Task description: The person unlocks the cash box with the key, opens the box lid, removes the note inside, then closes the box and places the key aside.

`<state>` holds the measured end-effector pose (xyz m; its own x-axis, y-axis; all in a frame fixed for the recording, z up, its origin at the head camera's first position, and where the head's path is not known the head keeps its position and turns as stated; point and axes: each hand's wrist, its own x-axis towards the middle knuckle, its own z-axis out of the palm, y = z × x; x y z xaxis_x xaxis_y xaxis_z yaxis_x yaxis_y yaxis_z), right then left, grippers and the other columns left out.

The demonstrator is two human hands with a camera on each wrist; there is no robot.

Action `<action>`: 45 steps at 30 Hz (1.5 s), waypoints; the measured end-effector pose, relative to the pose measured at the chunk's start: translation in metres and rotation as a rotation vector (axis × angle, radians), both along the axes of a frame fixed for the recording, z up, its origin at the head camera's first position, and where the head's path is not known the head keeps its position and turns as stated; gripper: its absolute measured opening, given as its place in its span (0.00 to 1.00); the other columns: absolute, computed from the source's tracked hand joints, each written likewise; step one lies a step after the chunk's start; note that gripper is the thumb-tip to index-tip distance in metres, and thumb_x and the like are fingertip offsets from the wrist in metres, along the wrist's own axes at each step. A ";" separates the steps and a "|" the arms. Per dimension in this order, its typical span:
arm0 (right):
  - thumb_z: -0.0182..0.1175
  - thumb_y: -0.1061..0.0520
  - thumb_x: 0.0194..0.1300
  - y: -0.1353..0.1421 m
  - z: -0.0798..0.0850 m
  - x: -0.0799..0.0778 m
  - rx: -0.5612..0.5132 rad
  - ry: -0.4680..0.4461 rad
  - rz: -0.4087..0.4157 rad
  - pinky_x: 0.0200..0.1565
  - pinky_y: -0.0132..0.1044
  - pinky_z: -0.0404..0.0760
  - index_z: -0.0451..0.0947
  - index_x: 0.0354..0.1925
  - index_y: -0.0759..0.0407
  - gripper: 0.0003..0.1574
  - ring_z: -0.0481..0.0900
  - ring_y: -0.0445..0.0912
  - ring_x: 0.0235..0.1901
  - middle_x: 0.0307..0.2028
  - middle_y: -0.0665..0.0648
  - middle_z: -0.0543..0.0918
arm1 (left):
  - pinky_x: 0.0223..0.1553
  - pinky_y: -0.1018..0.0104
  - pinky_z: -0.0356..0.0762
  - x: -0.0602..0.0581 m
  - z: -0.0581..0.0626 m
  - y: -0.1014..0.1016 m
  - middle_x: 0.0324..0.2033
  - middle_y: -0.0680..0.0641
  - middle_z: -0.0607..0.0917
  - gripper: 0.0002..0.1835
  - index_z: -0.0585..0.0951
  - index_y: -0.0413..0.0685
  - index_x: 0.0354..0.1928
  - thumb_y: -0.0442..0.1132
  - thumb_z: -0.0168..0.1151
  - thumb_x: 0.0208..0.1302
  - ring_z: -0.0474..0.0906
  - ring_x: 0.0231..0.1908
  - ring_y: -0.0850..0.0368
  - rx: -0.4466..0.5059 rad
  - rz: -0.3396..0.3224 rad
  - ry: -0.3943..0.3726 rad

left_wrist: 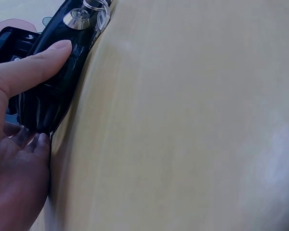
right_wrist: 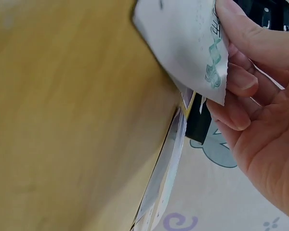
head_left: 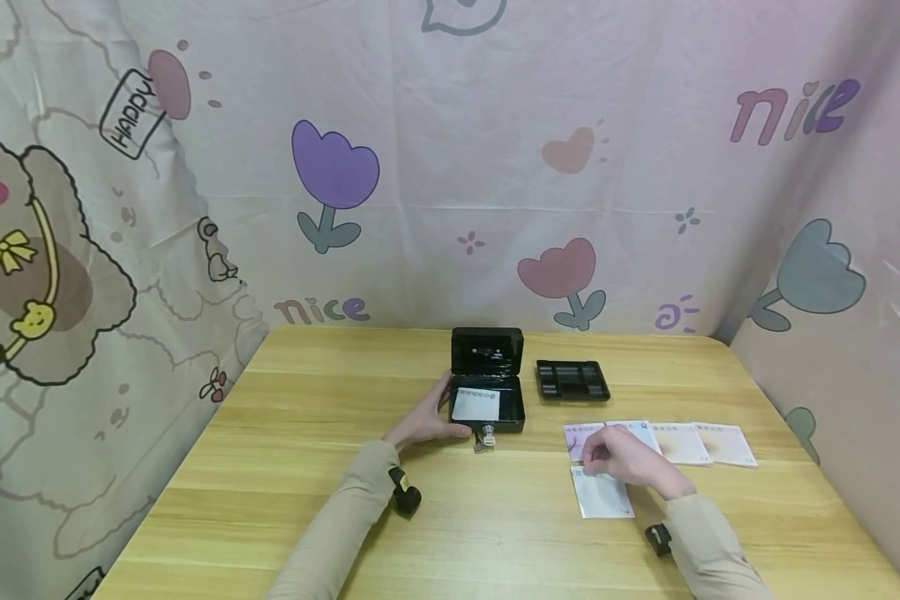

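Note:
A black metal cash box [head_left: 523, 408] stands with its lid raised, and a whitish printed slip [head_left: 477, 405] lies inside. My left hand [head_left: 427, 417] grips the box's left front corner; its thumb [left_wrist: 55, 55] lies on the front wall near the lock [left_wrist: 77, 19], the fingers round the side. Keys [head_left: 486, 438] hang at the lock. On the right, my right hand [head_left: 622, 454] pinches the top edge of a white paper slip [head_left: 604, 497] with a green printed pattern. In the right wrist view that slip [right_wrist: 183, 41] bends up from the wood between thumb and fingertips.
A black compartment tray [head_left: 572, 381] sits right of the box. Behind the right hand is a row of printed paper slips: a purple one [head_left: 576, 442], a bluish one [head_left: 642, 432] and two tan ones [head_left: 678, 442]. A patterned cloth [head_left: 435, 167] hangs behind the wooden table [head_left: 307, 375].

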<state>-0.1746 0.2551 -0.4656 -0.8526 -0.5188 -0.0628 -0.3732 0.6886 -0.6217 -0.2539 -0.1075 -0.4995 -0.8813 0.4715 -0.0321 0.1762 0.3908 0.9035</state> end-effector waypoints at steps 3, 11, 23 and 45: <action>0.69 0.66 0.58 0.000 -0.001 -0.001 0.002 0.008 0.000 0.30 0.26 0.75 0.83 0.28 0.56 0.07 0.72 0.33 0.27 0.27 0.45 0.83 | 0.79 0.46 0.52 0.000 0.000 0.000 0.81 0.36 0.41 0.66 0.38 0.41 0.80 0.39 0.78 0.53 0.50 0.78 0.35 -0.004 0.001 0.001; 0.71 0.64 0.57 0.001 -0.002 -0.003 -0.003 0.025 -0.003 0.30 0.26 0.75 0.84 0.29 0.58 0.04 0.72 0.32 0.27 0.27 0.46 0.84 | 0.79 0.46 0.52 0.001 0.002 -0.001 0.81 0.37 0.42 0.65 0.39 0.42 0.80 0.40 0.78 0.53 0.50 0.78 0.35 -0.014 0.011 0.000; 0.72 0.62 0.56 0.001 -0.003 -0.003 0.010 0.043 -0.051 0.31 0.26 0.74 0.84 0.29 0.55 0.05 0.71 0.33 0.28 0.29 0.46 0.84 | 0.79 0.47 0.52 0.000 -0.001 -0.001 0.81 0.36 0.43 0.66 0.39 0.41 0.80 0.41 0.78 0.53 0.50 0.78 0.36 -0.023 0.006 0.010; 0.71 0.61 0.58 0.002 0.006 -0.003 -0.064 0.141 -0.072 0.27 0.26 0.72 0.87 0.33 0.58 0.02 0.69 0.30 0.25 0.28 0.47 0.85 | 0.79 0.44 0.52 0.002 -0.002 0.000 0.80 0.35 0.44 0.66 0.40 0.40 0.80 0.40 0.79 0.51 0.50 0.78 0.34 -0.009 0.019 0.007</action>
<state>-0.1780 0.2573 -0.4593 -0.8857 -0.4551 0.0916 -0.4111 0.6773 -0.6101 -0.2518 -0.1075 -0.5011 -0.8901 0.4547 -0.0302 0.1752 0.4026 0.8985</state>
